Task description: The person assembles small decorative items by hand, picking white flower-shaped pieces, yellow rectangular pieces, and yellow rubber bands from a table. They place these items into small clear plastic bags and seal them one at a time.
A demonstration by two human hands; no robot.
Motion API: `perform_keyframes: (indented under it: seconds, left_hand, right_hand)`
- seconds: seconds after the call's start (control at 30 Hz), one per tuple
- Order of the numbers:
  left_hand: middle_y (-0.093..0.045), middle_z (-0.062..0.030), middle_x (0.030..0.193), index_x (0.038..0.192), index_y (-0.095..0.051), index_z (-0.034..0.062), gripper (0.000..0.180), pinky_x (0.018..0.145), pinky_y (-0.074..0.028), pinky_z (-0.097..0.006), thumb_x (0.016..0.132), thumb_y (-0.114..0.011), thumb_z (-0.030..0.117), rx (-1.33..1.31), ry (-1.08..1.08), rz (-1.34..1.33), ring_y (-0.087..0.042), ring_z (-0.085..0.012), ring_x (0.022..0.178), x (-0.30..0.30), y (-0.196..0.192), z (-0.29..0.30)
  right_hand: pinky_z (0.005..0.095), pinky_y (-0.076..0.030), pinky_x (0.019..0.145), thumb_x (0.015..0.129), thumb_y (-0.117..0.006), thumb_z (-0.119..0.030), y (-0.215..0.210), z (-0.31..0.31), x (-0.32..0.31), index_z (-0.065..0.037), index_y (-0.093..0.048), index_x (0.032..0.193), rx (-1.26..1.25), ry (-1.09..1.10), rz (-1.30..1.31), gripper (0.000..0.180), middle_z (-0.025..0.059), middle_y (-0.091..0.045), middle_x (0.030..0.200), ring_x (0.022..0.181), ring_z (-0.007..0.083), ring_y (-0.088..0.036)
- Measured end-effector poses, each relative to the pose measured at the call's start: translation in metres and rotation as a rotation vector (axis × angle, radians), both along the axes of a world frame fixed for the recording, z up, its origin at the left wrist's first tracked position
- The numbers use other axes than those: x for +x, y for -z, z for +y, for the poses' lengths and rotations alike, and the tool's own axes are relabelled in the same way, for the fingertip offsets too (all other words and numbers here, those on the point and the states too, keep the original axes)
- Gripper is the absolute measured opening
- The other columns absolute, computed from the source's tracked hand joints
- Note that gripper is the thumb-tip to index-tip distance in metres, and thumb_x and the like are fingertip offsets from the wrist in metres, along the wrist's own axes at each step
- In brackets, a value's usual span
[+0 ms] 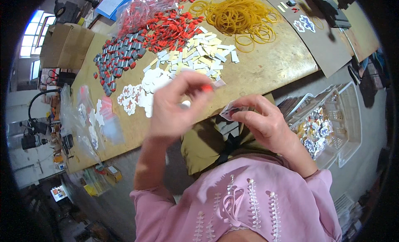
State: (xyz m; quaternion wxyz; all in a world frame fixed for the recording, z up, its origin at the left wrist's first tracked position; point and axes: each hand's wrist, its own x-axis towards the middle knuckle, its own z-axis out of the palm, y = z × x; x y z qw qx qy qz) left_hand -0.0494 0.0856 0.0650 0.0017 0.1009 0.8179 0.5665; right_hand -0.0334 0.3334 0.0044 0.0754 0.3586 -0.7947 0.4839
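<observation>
My left hand, smeared by motion, is above the table's near edge with its fingers curled. A small red piece shows at its fingertips; its exact kind is too blurred to tell. A white round bit shows by the palm, and I cannot tell whether it is held. My right hand, over my lap, pinches a small clear plastic bag with something dark inside. Just past my left hand lie a pile of white discs and a heap of pale yellow and white strips.
Grey-and-red cylindrical parts, red-tipped pieces and yellow rubber bands cover the far table. Printed cutouts and clear bags lie left. A plastic basket with packed pieces stands right. A cardboard box sits far left.
</observation>
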Motion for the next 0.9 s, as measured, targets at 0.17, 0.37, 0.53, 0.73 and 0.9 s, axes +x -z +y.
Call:
perform_keyframes:
  seconds: [0.17,0.37,0.53,0.73,0.9]
  left_hand:
    - [-0.071,-0.0110,0.094,0.108,-0.073,0.0042,0.020,0.071,-0.058,-0.036,0.089,-0.078,0.001,-0.377,0.259,0.277,-0.071,-0.0245,0.081,0.022,0.000,0.014]
    - [-0.070,-0.0131,0.092,0.108,-0.072,0.0037,0.018,0.070,-0.056,-0.040,0.091,-0.076,0.002,-0.273,0.296,-0.016,-0.070,-0.0321,0.081,0.014,-0.015,0.026]
    - [-0.070,-0.0163,0.093,0.110,-0.072,0.0015,0.017,0.077,-0.057,-0.047,0.093,-0.071,0.006,-0.491,0.216,0.393,-0.069,-0.0380,0.085,-0.048,0.014,0.048]
    - [-0.073,-0.0193,0.089,0.111,-0.073,0.0022,0.023,0.077,-0.056,-0.049,0.095,-0.071,0.018,-0.674,0.116,0.185,-0.071,-0.0405,0.084,-0.110,0.044,0.086]
    - [-0.069,-0.0168,0.074,0.108,-0.074,0.0050,0.020,0.068,-0.055,-0.044,0.094,-0.069,0.019,-0.641,0.294,-0.067,-0.069,-0.0340,0.070,-0.103,0.028,0.096]
  right_hand:
    - [0.0420,-0.059,0.089,0.083,-0.071,-0.001,-0.006,-0.005,0.007,-0.004,-0.074,0.108,0.002,-0.029,0.004,0.025,0.0171,-0.068,0.121,0.107,0.0346,-0.070]
    - [0.0444,-0.056,0.097,0.087,-0.072,-0.004,-0.001,0.004,0.013,-0.002,-0.071,0.108,0.016,-0.047,-0.083,0.022,0.0199,-0.067,0.126,0.112,0.0384,-0.068]
    - [0.0454,-0.055,0.098,0.087,-0.071,-0.004,0.004,0.019,0.020,-0.002,-0.070,0.108,0.027,-0.010,-0.077,0.022,0.0193,-0.067,0.126,0.114,0.0379,-0.068]
    - [0.0450,-0.055,0.099,0.087,-0.070,-0.002,0.011,0.034,0.022,-0.003,-0.071,0.109,0.033,0.024,-0.084,0.022,0.0184,-0.068,0.125,0.115,0.0376,-0.068]
    - [0.0451,-0.055,0.098,0.086,-0.069,-0.001,0.017,0.047,0.022,-0.003,-0.071,0.107,0.003,0.067,-0.109,0.021,0.0177,-0.069,0.125,0.114,0.0374,-0.068]
